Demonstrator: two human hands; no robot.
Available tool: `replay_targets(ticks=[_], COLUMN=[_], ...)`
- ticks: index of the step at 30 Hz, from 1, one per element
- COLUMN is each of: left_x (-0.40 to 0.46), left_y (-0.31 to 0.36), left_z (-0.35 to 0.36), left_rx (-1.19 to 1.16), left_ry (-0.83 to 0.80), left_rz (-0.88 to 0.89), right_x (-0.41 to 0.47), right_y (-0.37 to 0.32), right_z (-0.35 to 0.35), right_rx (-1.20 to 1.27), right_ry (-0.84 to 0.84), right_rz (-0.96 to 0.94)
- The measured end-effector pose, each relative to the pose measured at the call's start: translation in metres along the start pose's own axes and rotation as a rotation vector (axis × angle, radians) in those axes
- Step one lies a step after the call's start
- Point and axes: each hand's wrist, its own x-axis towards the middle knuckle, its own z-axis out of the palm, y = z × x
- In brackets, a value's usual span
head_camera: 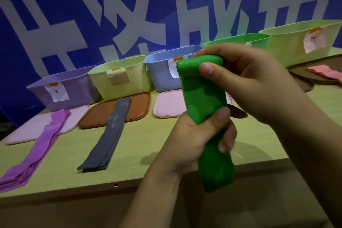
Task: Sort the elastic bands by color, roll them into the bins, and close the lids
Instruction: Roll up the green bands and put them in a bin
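A green elastic band hangs in front of me above the table's front edge, its top end partly rolled. My right hand pinches that rolled top, thumb in front. My left hand grips the band's middle, and the tail hangs below it. On the table lie a purple band and a grey band. A pink band rests on a brown lid at the far right. Behind them stand open bins in a row: purple, pale green, blue, green and a larger pale green one.
Lids lie flat in front of the bins: a light pink one under the purple band, a brown one under the grey band, a pink one. Each bin bears a paper label. A blue wall with white characters stands behind. The yellow-green table ends near me.
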Motion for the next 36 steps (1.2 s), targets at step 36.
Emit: replay_targets(ticks=[36], left_x=[0.01], left_y=[0.047], left_z=[-0.016], left_rx=[-0.05], left_ry=[-0.061], left_rz=[-0.028], right_x=[0.01], right_y=[-0.019], right_z=[-0.006], right_rx=[0.059], right_ry=[-0.149], right_rz=[-0.033])
